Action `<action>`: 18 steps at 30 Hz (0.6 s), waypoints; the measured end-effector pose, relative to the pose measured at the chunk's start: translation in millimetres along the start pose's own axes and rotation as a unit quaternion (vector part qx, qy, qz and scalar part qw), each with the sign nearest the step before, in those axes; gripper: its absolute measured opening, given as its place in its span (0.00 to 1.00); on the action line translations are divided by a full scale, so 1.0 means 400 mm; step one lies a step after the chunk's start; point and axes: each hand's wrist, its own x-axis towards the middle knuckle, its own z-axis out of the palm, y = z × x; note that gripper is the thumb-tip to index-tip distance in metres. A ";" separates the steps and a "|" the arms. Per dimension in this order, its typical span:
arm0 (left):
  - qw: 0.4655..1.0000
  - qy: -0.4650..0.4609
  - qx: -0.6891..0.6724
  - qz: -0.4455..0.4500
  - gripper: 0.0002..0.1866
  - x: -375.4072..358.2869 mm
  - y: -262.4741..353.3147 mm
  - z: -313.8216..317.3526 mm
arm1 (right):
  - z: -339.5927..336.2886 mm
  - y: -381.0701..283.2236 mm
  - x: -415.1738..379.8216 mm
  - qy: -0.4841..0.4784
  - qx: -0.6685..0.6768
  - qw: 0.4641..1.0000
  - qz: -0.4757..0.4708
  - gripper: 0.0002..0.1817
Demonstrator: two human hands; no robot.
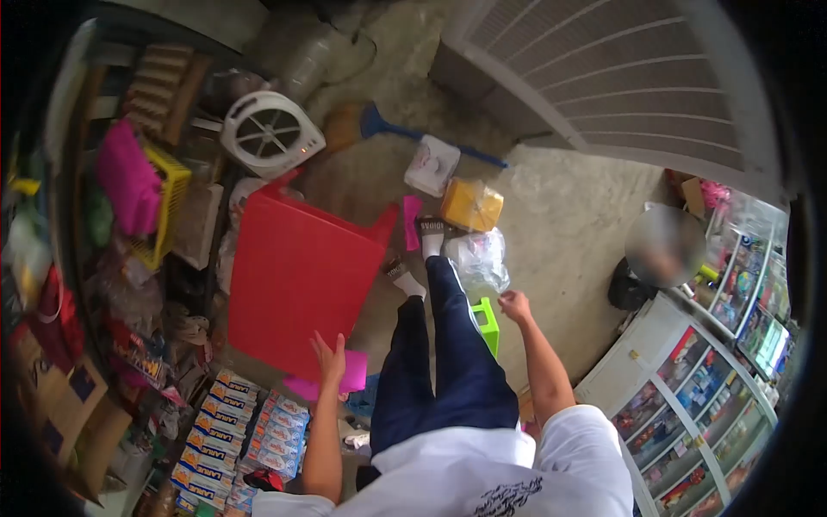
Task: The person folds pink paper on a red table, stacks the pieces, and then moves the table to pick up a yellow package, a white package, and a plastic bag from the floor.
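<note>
My left hand (328, 358) is open, its fingers spread at the near edge of a red plastic table (301, 276). Under that edge a pink plastic piece (353, 372) shows beside my wrist. My right hand (515, 306) is held out over the floor with its fingers curled in, and nothing shows in them. Just left of it is a bright green plastic stool (488, 326), partly hidden by my leg. A clear plastic bag (479, 261) lies beyond the stool, close to my foot.
A yellow container (472, 205), a white box (432, 165) and a blue-handled broom (431, 140) lie ahead. At left are a white fan (272, 133) and stacked cartons (211, 439). Glass display cabinets (698, 405) line the right, with another person (663, 246) beside them.
</note>
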 end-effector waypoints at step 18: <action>0.975 -0.163 0.044 -0.143 0.62 0.204 0.033 0.338 | 0.312 -0.183 0.987 0.122 -0.193 0.973 -0.031 0.36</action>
